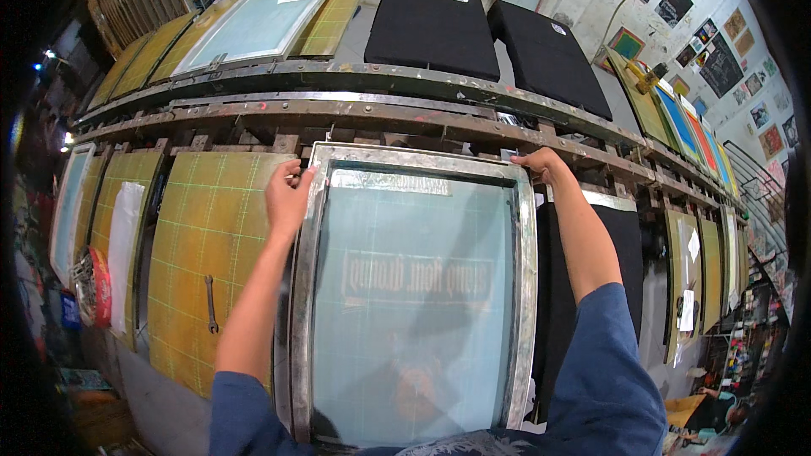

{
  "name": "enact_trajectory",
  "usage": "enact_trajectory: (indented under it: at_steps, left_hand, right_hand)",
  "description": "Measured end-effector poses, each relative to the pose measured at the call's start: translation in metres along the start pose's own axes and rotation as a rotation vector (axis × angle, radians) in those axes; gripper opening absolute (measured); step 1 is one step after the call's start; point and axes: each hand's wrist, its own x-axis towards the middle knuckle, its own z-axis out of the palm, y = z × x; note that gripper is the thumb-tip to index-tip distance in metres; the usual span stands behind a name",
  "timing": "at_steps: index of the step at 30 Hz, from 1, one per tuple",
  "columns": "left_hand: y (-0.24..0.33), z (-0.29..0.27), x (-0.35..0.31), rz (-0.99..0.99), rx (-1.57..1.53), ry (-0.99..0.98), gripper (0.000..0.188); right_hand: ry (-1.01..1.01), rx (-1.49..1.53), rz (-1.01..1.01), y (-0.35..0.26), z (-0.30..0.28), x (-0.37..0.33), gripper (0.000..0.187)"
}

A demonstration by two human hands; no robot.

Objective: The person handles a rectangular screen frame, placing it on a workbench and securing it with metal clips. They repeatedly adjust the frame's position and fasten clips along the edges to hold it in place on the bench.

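A screen printing frame (pixel 524 287) with a dirty metal rim and pale blue mesh lies in front of me, with faint lettering and a small reddish figure in the mesh. At its far left corner, my left hand (pixel 287 198) curls its fingers, the thumb against the rim. The far right corner is gripped by my right hand (pixel 543 166), arm stretched forward. A strip of clear tape (pixel 393 182) crosses the top of the mesh. What lies beneath the frame shows only dimly through it.
Left of the frame, a wrench (pixel 210 304) lies on a yellowish gridded board (pixel 190 228). A metal rail (pixel 405 122) runs across behind the frame. Black fabric-covered boards (pixel 432 29) stand beyond it, and another black board (pixel 604 279) is at the right. A person (pixel 728 409) is far right.
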Motion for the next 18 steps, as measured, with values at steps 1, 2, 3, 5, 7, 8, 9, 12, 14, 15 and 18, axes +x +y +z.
enact_trajectory:
  at_steps: [1,2,3,5,7,8,9,12,14,15,18]
  left_hand:
    - [-0.003,0.013,-0.002,0.014,0.014,0.052,0.041]
    - [-0.005,0.025,-0.006,0.025,0.028,0.098,0.042]
    - [-0.008,0.034,-0.011,0.036,0.043,0.147,0.043]
    - [0.001,0.042,-0.022,0.005,0.087,0.152,0.04]
    - [0.009,0.039,-0.026,0.003,0.113,0.155,0.038]
    - [0.009,0.036,-0.028,0.019,0.146,0.16,0.035]
    - [0.006,0.035,-0.03,0.02,0.182,0.166,0.035]
    - [0.009,0.042,-0.028,0.03,0.212,0.149,0.034]
    - [0.009,0.035,-0.027,-0.006,0.202,0.147,0.033]
    - [0.009,0.034,-0.026,0.002,0.184,0.17,0.033]
    - [0.009,0.038,-0.024,0.009,0.137,0.203,0.033]
  right_hand:
    - [-0.046,0.042,-0.013,0.0,-0.002,0.004,0.042]
    - [-0.092,0.083,-0.02,0.006,-0.006,0.009,0.04]
    - [-0.139,0.124,-0.029,0.01,-0.009,0.014,0.038]
    - [-0.169,0.08,-0.021,0.016,-0.014,0.013,0.036]
    - [-0.202,0.014,-0.04,0.012,-0.017,0.011,0.036]
    - [-0.203,-0.041,-0.068,0.0,-0.014,-0.007,0.033]
    - [-0.236,0.033,-0.063,0.005,-0.011,0.005,0.032]
    - [-0.328,0.208,-0.022,0.019,-0.029,0.027,0.028]
    - [-0.308,0.261,-0.048,0.004,-0.014,0.016,0.024]
    - [-0.297,0.288,-0.058,-0.002,-0.007,0.01,0.022]
    - [-0.286,0.364,-0.036,0.003,-0.011,0.017,0.025]
